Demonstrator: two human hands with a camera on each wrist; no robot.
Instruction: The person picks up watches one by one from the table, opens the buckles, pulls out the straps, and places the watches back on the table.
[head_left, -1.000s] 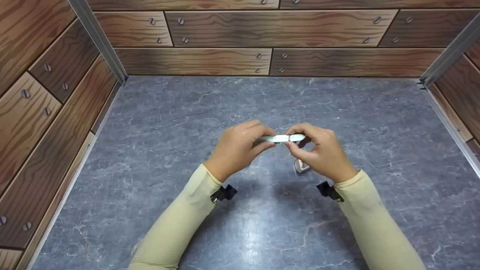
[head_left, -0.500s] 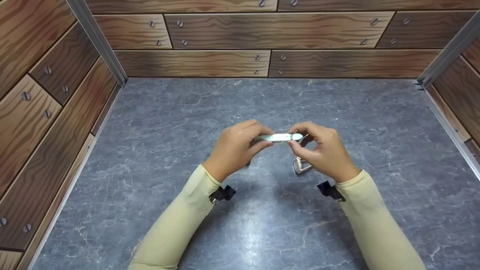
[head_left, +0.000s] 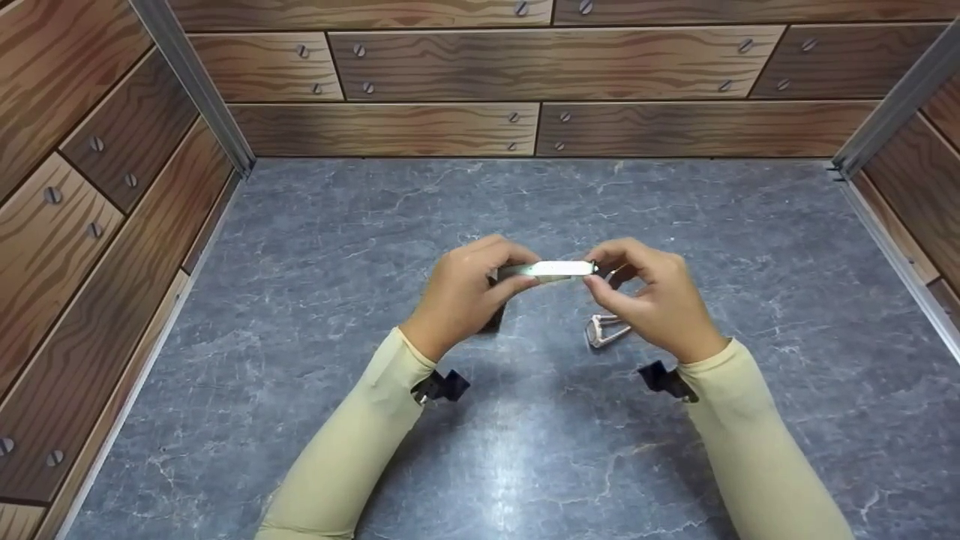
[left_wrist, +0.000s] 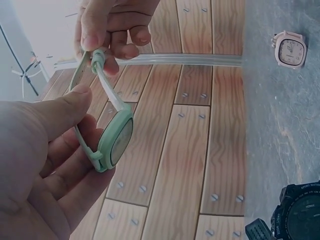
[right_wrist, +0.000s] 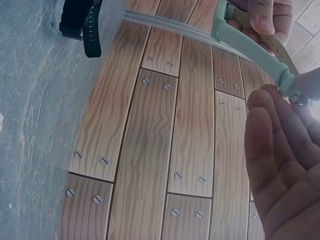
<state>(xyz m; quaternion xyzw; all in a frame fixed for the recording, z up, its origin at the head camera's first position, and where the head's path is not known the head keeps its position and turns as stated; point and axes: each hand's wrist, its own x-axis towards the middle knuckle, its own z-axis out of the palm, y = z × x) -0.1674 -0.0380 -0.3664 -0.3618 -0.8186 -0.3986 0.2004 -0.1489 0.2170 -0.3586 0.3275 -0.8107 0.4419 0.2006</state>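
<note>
A mint-green wristwatch (head_left: 559, 268) is held between both hands above the table. My left hand (head_left: 466, 292) grips it near the case, thumb on the strap and fingers below; the round-cornered case (left_wrist: 119, 137) shows in the left wrist view. With thumb and fingers, my right hand (head_left: 651, 304) pinches the buckle end (right_wrist: 287, 82) of the strap. The other strap piece, with holes, curves beside it in the right wrist view. Whether its tip still sits inside the loop is hard to see.
On the table (head_left: 360, 240), a pale pink watch (left_wrist: 291, 50) lies below the right hand. A black sport watch (left_wrist: 302, 215) lies under the left hand, partly hidden. Wood-patterned walls (head_left: 435, 64) border the table at the back and sides.
The strap tip that stuck out past the loop has drawn back to the left. Both hands rose slightly and spread a little apart, so more of the black and pink watches shows.
</note>
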